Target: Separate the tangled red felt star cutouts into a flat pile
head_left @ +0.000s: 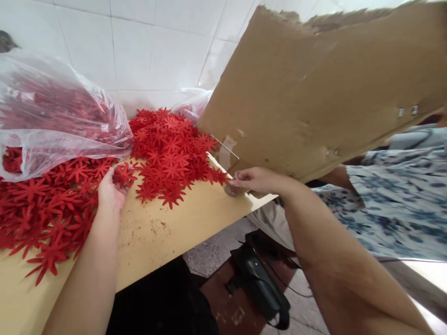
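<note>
Red felt flower cut-outs [167, 149] lie heaped on a tan wooden tabletop [164, 232]. My left hand [111, 188] rests at the edge of the left heap and pinches one red flower [124, 174] between its fingers. My right hand [256, 179] reaches to the table's right corner, fingers pinched on something small under the lower edge of a large sheet of brown cardboard [314, 88]. What it pinches is too small to tell. A thin metal wire [225, 148] sticks out beside the cardboard.
A clear plastic bag [52, 111] full of red flowers lies at the left. Another person in a blue patterned garment [394, 200] sits at the right behind the cardboard. A dark pedal-like device with cables [261, 284] lies on the floor below. White tiled wall behind.
</note>
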### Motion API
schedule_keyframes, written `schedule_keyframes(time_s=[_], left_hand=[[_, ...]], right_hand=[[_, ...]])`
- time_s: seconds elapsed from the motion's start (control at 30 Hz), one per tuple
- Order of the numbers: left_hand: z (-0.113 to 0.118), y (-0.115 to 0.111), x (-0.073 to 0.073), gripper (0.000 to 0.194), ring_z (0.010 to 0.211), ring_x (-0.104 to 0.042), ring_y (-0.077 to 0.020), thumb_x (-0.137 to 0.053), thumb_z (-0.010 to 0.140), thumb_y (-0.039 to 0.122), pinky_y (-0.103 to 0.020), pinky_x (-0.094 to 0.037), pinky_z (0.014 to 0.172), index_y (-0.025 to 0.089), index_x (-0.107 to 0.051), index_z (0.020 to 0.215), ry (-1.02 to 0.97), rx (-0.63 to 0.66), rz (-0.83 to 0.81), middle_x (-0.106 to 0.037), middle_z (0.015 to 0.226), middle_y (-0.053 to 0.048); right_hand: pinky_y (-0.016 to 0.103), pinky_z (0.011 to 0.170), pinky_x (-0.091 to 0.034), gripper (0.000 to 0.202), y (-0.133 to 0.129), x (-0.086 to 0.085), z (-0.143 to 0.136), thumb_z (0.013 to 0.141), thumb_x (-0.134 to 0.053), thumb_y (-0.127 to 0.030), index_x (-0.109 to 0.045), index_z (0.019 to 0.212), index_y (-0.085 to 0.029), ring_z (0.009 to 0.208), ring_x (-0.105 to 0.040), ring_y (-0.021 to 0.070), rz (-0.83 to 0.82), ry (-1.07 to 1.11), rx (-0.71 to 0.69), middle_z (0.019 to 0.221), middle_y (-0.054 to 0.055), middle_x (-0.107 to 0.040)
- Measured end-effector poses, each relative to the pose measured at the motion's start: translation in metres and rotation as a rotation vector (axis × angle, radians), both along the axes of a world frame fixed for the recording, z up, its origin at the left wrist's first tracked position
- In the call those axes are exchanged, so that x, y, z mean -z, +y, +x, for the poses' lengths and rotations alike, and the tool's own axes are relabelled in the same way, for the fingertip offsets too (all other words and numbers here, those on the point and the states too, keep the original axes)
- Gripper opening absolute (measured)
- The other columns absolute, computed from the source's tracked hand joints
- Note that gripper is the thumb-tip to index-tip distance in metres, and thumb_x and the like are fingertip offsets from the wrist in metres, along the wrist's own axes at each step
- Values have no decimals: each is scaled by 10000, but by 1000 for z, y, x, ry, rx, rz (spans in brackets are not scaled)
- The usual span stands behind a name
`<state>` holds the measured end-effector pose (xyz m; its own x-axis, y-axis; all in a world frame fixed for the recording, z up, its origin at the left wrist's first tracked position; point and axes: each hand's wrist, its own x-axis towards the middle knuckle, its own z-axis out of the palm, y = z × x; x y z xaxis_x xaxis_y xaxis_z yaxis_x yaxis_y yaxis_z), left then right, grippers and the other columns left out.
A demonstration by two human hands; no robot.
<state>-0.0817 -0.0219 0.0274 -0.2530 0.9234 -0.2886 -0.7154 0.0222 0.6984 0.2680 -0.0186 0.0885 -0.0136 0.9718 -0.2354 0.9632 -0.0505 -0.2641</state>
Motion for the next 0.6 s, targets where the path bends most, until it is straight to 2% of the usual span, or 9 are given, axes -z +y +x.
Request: schedule_keyframes(time_s=[0.07,0.13,0.23,0.3,0.33,0.4,0.43,0.5,0.6], left_hand=[[1,-1,-1,247,693,-646,-145,-392,815,274,-266,-513,612,160,-611,802,-37,-1,-6,-682,744,-44],[4,-4,-2,241,702,-646,-143,-392,823,273,-271,-513,633,162,-606,814,-66,15,-3,-681,747,-39],[9,-8,0,256,774,-651,-164,-376,840,277,-323,-513,722,164,-605,846,-103,87,28,-684,785,-49],[12,-10,3,285,854,-645,-182,-349,857,293,-359,-503,774,165,-603,883,-122,140,65,-686,830,-62],[12,-11,4,300,890,-639,-188,-339,863,304,-370,-496,795,165,-601,905,-131,161,87,-687,853,-70],[9,-12,7,325,932,-630,-193,-323,872,320,-377,-487,821,155,-596,937,-143,163,119,-685,895,-84],[6,-12,8,333,943,-627,-191,-318,876,321,-372,-484,831,150,-593,951,-149,137,133,-683,920,-88],[-1,-11,9,344,951,-625,-179,-302,883,312,-353,-480,844,147,-588,980,-158,45,156,-676,970,-86],[-8,-10,10,365,968,-619,-161,-273,894,304,-324,-476,854,156,-587,1006,-191,-31,163,-670,1005,-80]], right_hand=[[231,431,-323,330,-7,-11,-3,718,-556,-472,-524,575,-176,444,-437,86,-2,-2,25,513,6,-529],[239,413,-308,304,-15,-20,-16,740,-527,-463,-519,609,-189,423,-414,92,89,55,36,489,-3,-497],[242,404,-341,334,-25,-18,-68,796,-423,-482,-506,631,-204,402,-410,99,227,344,-137,449,-23,-444],[263,538,-451,297,-32,-2,-123,807,-438,-436,-557,692,-190,585,-547,131,336,474,-379,626,30,-586],[291,625,-484,266,-36,10,-153,817,-443,-404,-589,786,-185,699,-589,150,380,528,-485,761,53,-639],[383,825,-478,274,-45,36,-210,810,-472,-363,-606,952,-171,922,-589,202,472,537,-672,964,94,-652],[431,898,-443,308,-49,49,-232,809,-476,-349,-600,1013,-154,1023,-554,237,504,491,-706,1051,123,-629],[481,987,-375,405,-59,67,-260,825,-447,-320,-542,1150,-97,1166,-467,279,534,452,-703,1203,177,-551],[474,1028,-352,484,-69,72,-262,833,-434,-321,-460,1249,-76,1271,-368,270,509,506,-780,1332,182,-439]])
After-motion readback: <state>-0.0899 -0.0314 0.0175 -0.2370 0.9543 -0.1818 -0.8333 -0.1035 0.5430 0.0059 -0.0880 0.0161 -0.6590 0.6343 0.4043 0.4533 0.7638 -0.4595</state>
